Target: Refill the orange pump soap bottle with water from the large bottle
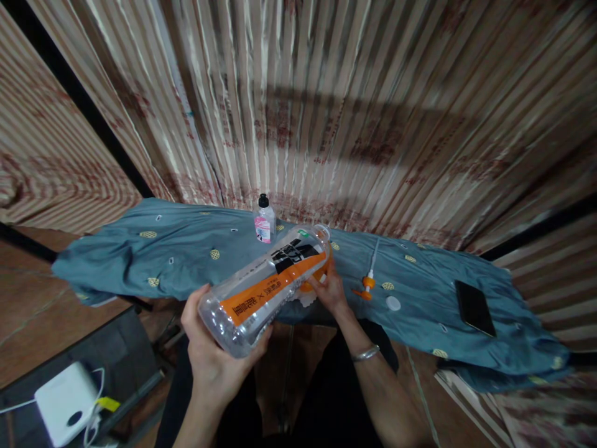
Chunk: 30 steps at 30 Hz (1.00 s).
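A large clear plastic bottle (265,283) with an orange, grey and black label lies tilted across my hands, its neck end up and to the right. My left hand (212,361) is wrapped around its base. Close below the neck end, my right hand (331,289) is closed on something orange (305,287), mostly hidden behind the bottle; I cannot make out what it is. Beneath the bottle shows a white, scalloped edge (306,300). To the right of my right hand lie an orange pump head with a white tube (368,283) and a white disc (393,303).
A small clear bottle (264,221) with a black cap and pink label stands at the table's back. On the green patterned tablecloth (186,249), a dark phone (474,307) lies to the right. A white device with cables (65,395) rests on a dark bench (116,342) at lower left.
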Tool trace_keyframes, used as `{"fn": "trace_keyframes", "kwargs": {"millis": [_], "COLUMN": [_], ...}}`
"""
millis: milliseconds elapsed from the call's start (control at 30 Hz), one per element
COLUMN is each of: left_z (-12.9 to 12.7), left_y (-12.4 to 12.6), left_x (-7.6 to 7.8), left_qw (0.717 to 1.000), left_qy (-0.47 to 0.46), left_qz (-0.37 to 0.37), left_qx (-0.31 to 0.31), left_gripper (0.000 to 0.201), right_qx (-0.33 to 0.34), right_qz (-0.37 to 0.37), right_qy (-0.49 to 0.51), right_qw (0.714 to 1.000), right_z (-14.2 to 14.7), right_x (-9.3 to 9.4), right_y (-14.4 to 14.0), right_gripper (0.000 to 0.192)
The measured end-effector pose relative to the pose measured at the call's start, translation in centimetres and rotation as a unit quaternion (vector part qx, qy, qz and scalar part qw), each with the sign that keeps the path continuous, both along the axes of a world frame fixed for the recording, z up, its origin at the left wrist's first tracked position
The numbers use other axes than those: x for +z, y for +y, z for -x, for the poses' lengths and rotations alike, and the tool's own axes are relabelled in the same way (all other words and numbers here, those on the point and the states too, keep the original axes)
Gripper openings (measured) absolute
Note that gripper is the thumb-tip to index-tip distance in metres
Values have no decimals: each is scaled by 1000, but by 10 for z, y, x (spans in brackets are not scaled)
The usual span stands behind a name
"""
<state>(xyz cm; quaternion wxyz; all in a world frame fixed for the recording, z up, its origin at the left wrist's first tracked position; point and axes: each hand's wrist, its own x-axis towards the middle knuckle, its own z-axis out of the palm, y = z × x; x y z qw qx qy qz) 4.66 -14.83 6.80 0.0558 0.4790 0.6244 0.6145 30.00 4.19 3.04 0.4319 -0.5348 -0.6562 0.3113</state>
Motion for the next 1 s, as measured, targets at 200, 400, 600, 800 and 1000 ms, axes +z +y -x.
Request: {"fn": "trace_keyframes", "kwargs": {"millis": [200,400,600,800,1000], "left_z": [-8,-28,-18,-23,-31], "left_y": [2,2,1,2,2], "left_x": [9,25,18,22,28], "left_qw": [999,998,999,998,997], "left_qy": [-39,-56,-48,-67,-77], "left_qz": [-9,-9,-6,-12,0], "left_qx": [-4,23,14,14,20], "left_gripper": [117,119,117,117,118], "right_qx": [-13,-6,-4,-9,-12], "right_qz": [5,-5,-7,-1,-4], "right_qy": [-9,4,11,8,9], "right_qw": [1000,1000,1000,1000,1000], "right_z": [1,0,0,1,0], "right_x": [-3,-8,-5,-3,-5], "right_y": [1,3,3,2,-1], "right_gripper": [71,75,73,76,77]}}
